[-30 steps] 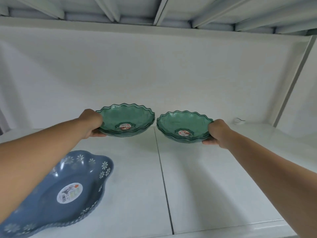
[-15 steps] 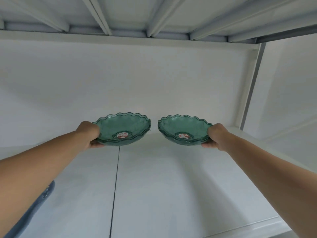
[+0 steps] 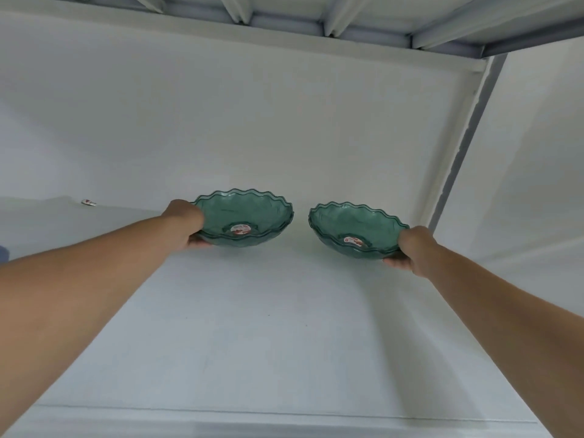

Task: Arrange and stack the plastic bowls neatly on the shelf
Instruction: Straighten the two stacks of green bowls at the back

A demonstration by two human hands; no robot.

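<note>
Two translucent green plastic bowls with wavy rims and a red sticker inside are held over the white shelf (image 3: 268, 327). My left hand (image 3: 186, 226) grips the near-left rim of the left green bowl (image 3: 246, 216), which looks like a nested pair. My right hand (image 3: 410, 249) grips the right rim of the right green bowl (image 3: 350, 229), also apparently nested. The bowls hang side by side with a small gap between them, tilted slightly toward me, near the back wall.
A small red-and-white scrap (image 3: 89, 202) lies at the back left of the shelf. A sliver of a blue tray (image 3: 2, 252) shows at the left edge. A metal upright post (image 3: 461, 153) stands at the right, and the upper shelf's underside (image 3: 284, 23) runs overhead.
The view has swung to the right along the shelf: the blue flower-patterned tray has slid almost out of sight on the left. The gap between the two bowls has widened slightly.
</note>
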